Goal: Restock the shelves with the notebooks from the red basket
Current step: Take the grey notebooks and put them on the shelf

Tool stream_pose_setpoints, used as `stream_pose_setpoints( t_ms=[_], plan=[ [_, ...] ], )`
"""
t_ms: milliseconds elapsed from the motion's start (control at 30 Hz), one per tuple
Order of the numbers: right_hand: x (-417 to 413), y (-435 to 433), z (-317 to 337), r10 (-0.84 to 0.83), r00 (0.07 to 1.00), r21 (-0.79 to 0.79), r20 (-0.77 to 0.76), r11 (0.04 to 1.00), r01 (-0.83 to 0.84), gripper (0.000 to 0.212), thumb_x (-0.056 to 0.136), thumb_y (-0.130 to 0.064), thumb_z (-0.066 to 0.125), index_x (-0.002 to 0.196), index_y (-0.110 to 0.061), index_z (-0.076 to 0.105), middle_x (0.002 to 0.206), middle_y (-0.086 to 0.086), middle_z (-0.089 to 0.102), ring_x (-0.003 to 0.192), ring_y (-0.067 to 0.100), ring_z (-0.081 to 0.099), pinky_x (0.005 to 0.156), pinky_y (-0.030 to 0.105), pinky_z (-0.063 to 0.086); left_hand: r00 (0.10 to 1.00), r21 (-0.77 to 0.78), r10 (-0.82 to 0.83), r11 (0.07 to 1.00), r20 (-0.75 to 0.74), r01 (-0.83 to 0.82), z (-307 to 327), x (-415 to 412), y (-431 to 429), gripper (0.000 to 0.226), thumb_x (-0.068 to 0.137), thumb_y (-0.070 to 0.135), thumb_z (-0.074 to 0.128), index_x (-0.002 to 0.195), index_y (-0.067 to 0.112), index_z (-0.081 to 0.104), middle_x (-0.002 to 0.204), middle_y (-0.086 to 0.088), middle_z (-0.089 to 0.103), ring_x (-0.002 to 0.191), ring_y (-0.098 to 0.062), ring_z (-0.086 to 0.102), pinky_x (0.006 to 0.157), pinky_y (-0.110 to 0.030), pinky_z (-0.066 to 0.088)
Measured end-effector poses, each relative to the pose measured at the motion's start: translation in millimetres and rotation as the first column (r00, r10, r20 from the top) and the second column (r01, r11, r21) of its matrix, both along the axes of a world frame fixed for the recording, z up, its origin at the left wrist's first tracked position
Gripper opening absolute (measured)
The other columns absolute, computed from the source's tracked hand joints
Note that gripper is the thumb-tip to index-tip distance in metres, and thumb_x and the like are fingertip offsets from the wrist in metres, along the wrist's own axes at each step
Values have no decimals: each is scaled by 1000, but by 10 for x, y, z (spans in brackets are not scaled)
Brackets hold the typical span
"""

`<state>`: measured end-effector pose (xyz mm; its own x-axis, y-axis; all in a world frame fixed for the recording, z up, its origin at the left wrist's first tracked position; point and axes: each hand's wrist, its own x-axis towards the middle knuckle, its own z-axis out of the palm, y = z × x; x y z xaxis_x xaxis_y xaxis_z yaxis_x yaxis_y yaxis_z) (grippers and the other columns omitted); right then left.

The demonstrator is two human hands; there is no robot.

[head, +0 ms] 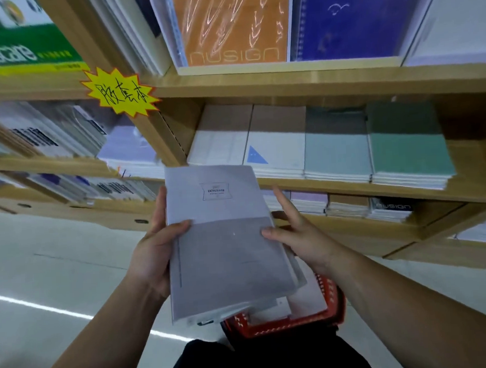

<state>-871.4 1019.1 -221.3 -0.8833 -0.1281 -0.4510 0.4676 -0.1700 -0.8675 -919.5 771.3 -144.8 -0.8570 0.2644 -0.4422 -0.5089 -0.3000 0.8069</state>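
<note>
- Currently the grey notebooks [225, 241] sit stacked above the red basket [287, 327], long axis pointing away toward the shelves [315, 82].
- Left hand [154, 246] grips the left edge; right hand [299, 237] pinches the right edge.

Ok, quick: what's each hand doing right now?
Left hand: grips the notebooks by the left edge, thumb on top.
Right hand: holds their right edge, thumb on top.
</note>
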Motion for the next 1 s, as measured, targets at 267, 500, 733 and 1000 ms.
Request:
stream_pose_setpoints(
  t_ms=[267,500,733,1000],
  plan=[
    [-414,-252,-68,-130,991,19,-16,991,130,61,94,-14,70,131,-61,57,136,-19,58,114,15,68,95,41,58,993,-110,-113,987,30,115,-314,-710,-193,74,93,-2,50,140,56,47,133,-2,67,110,-42,65,81,-52,57],
    [-976,-807,-136,-455,890,5,-21,890,455,56,89,-2,72,131,-39,65,128,3,68,101,17,74,75,32,60,964,-175,-264,948,26,265,-549,-1703,-404,74,95,0,58,150,47,39,134,2,66,115,-36,66,97,-57,51],
    [-1391,-802,-38,-580,801,106,-148,796,596,65,86,0,76,136,-38,62,128,-10,68,104,9,71,83,31,61,897,-165,-421,902,-136,399,-775,-2414,-226,78,92,0,58,154,39,33,147,6,56,127,-28,59,101,-50,52],
    [-2232,-305,-295,-594,778,158,-204,764,625,64,88,-6,76,139,-39,58,124,7,68,106,28,70,85,49,61,891,-458,-410,841,-195,287,-986,-3032,367,61,92,11,63,147,29,44,135,-4,61,120,-28,60,97,-45,52]
  ],
)
